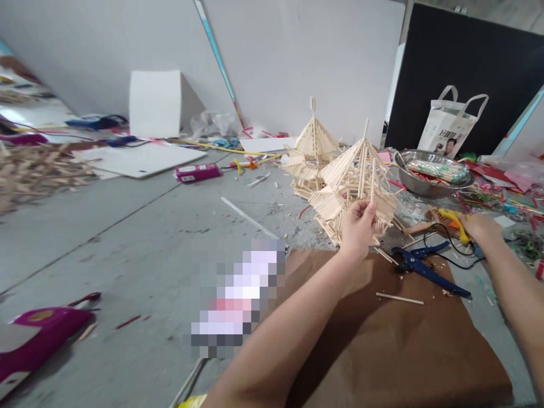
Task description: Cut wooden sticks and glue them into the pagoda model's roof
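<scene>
My left hand point(359, 224) is closed, pinching a thin wooden stick point(373, 180) held upright in front of the nearer stick-built pavilion model point(335, 203). Whether the stick touches the model's pointed roof, I cannot tell. A second, similar pavilion point(313, 139) stands just behind and to the left. Over on the right, my right hand point(484, 228) is closed around a yellow glue gun point(459, 225), its black cord looping below. Between the two hands lie blue-handled cutters point(425, 269). One loose stick point(399, 298) rests on the brown sheet point(382, 351).
A metal bowl point(433, 180) with bundled sticks sits at the back right, before a white bag point(446, 127). A blurred-out, phone-like object point(242, 294) lies left of my left forearm. Purple packages point(198, 172) and a heap of sticks point(38, 170) are farther left.
</scene>
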### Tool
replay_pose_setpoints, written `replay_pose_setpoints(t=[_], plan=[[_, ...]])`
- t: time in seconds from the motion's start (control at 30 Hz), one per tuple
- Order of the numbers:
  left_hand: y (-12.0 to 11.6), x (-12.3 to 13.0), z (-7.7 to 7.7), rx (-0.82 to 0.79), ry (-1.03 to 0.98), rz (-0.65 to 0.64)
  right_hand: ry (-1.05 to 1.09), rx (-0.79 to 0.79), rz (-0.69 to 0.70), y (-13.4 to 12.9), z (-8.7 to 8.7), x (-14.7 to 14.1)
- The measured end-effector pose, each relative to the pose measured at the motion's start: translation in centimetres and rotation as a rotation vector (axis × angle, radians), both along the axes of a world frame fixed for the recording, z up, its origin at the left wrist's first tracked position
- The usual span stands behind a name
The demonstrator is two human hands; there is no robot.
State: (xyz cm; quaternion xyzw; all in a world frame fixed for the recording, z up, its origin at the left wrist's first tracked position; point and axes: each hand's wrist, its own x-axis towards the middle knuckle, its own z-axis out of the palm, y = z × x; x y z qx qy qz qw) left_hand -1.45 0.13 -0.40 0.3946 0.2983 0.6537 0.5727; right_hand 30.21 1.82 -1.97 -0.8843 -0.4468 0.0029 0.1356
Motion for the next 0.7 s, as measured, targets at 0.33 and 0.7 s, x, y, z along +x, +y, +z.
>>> replay_pose_setpoints(t=[0.33, 0.7], plan=[[0.9, -0.7, 0.0, -0.063, -0.014, -0.047, 0.503, 0.646, 0.704, 1.1, 8.3, -15.2], [1.7, -1.2, 0.0, -0.020, -0.015, -0.090, 0.803, 0.461, 0.819, 3.1, 10.4, -21.5]])
